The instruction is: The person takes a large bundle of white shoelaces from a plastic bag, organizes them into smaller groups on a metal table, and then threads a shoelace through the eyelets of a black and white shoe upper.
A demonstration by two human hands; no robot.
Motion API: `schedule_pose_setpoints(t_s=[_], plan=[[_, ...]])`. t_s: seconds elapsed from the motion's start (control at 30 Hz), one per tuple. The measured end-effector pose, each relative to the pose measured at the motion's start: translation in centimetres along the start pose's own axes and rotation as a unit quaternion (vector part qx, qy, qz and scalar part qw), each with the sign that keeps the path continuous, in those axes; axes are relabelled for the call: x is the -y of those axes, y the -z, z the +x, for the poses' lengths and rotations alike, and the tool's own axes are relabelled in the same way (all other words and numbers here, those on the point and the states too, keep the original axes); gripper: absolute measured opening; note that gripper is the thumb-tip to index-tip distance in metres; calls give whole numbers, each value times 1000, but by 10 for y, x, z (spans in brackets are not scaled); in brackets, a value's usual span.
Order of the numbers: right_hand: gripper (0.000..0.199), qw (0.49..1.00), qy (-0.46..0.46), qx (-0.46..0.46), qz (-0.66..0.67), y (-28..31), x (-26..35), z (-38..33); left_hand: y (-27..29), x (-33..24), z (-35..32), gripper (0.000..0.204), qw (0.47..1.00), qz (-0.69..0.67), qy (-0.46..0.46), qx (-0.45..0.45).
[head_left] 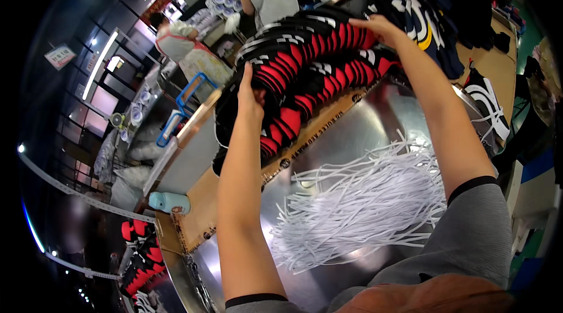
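Both my arms reach out to a long row of black and red shoe uppers (293,58) nested into one another. At the row's left end my left hand (252,97) is closed on it, thumb on top and the other fingers mostly hidden. My right hand (378,26) grips the right end, with fingers stretched along the red parts. A second row of black and red uppers (325,87) lies just below, on the near side. Closer to me, a loose pile of white shoelaces (363,207) is spread on a shiny metal tabletop (393,107).
Cardboard strips (202,207) edge the table. A light blue bottle (170,202) stands at its left. More red and black uppers (143,263) lie lower left; navy and white uppers (419,19) are heaped at the far right, near a single black-white upper (488,102). Two people work beyond.
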State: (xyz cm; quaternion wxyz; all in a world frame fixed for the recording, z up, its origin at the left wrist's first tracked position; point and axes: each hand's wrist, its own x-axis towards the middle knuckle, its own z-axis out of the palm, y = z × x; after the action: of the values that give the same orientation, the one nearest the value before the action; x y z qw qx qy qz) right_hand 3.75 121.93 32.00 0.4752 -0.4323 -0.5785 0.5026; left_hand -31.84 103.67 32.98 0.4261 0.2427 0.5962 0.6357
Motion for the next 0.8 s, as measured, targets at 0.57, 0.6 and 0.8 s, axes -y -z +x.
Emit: schedule_pose_setpoints(t_s=[0.57,0.6,0.8], plan=[[42,953,265,148,-17,-48,89,-220,67,-4,-301,19,947,22,-309,-87],[43,958,227,178,7,-65,92,-238,88,1,-323,20,943,16,-312,-113],[42,913,211,333,-107,-169,35,-274,199,68,-399,33,960,-34,-197,-198]])
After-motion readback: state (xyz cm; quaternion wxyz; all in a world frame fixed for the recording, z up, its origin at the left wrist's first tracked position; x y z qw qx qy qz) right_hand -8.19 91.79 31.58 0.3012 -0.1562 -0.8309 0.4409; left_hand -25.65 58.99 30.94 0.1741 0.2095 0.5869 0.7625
